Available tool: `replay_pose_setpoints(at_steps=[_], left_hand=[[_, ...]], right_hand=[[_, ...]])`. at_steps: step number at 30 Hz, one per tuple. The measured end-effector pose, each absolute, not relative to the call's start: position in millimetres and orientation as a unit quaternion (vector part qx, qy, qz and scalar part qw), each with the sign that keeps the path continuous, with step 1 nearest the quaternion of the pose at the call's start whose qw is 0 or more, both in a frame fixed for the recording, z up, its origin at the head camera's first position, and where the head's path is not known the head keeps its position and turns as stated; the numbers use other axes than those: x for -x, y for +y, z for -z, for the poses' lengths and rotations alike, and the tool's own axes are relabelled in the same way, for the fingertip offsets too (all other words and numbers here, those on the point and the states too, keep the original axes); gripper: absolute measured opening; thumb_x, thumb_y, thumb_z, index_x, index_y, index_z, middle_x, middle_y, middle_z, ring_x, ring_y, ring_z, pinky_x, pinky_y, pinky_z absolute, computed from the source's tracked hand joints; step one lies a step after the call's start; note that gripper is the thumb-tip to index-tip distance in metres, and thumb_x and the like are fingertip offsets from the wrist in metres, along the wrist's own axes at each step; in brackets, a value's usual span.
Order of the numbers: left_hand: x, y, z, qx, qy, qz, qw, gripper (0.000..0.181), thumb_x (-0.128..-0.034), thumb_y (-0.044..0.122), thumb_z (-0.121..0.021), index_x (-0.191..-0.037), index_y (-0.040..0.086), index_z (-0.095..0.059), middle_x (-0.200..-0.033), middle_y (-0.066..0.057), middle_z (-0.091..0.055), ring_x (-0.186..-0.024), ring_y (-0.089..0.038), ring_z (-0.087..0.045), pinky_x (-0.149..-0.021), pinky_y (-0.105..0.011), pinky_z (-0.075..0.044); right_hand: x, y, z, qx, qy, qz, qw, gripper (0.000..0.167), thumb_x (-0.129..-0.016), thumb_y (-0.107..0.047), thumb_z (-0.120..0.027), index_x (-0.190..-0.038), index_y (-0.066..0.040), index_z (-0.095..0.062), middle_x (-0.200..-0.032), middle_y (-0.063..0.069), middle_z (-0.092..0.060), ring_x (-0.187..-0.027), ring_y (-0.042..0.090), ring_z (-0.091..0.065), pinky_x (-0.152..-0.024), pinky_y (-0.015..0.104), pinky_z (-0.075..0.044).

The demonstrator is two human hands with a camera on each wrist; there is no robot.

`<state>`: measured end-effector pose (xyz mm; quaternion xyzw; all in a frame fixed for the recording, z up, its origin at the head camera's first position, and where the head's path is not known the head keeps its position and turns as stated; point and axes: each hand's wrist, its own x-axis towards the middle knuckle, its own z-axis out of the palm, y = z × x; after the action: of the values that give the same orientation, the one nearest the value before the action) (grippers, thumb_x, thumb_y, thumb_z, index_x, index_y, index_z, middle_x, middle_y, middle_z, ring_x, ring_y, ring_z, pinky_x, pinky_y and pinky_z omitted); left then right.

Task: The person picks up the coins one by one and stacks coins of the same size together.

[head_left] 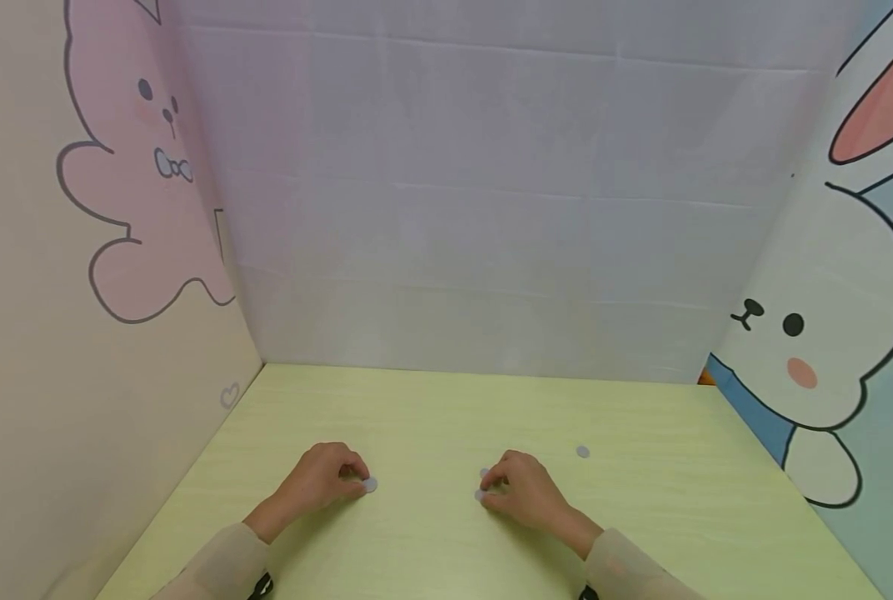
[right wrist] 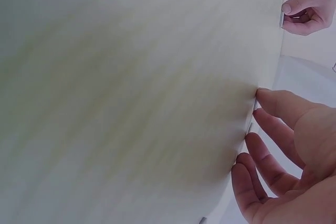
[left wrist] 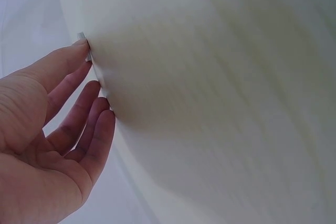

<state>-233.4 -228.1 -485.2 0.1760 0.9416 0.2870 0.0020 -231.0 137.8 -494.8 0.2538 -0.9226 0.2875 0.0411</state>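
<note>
Left hand and right hand are both low over the pale yellow-green, smooth surface in the head view. Thumb and forefinger of the left hand are nearly together, pinching a small, flat, light-grey round disc. The right hand pinches a second light-grey disc just as narrowly, and a third light-grey disc sits right beside its fingertips. Farther right, apart from both hands, a fourth light-grey disc lies on the surface. Beige sleeves cover the forearms (a bit of black shows under each). Behind hangs a creased, whitish sheet, between a pink cartoon animal and a white cartoon rabbit.

From the left wrist, that hand's disc appears edge-on between thumb and forefinger, the remaining fingers bent; whether it is lifted, I cannot tell.

From the right wrist, the second disc is edge-on in the pinch, the third near the middle fingertip; the left hand shows well apart, at upper right.
</note>
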Motion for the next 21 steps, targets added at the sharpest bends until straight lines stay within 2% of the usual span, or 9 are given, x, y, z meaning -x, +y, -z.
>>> replay_pose_setpoints(at_steps=[21], left_hand=[[234.7,-229.2,488.8,-0.182,0.942,-0.282,-0.005,0.015,-0.0826,0.019,-0.093,-0.089,0.023,-0.080,-0.085,0.012,-0.067,-0.080,-0.011,-0.056,-0.072,-0.027,-0.046]], right_hand=[[230.1,138.7,494.7,-0.246,-0.922,-0.298,0.031,0.008,-0.087,-0.023,-0.089,-0.090,-0.017,-0.085,-0.090,-0.007,-0.067,-0.080,0.010,-0.053,-0.072,0.027,-0.045]])
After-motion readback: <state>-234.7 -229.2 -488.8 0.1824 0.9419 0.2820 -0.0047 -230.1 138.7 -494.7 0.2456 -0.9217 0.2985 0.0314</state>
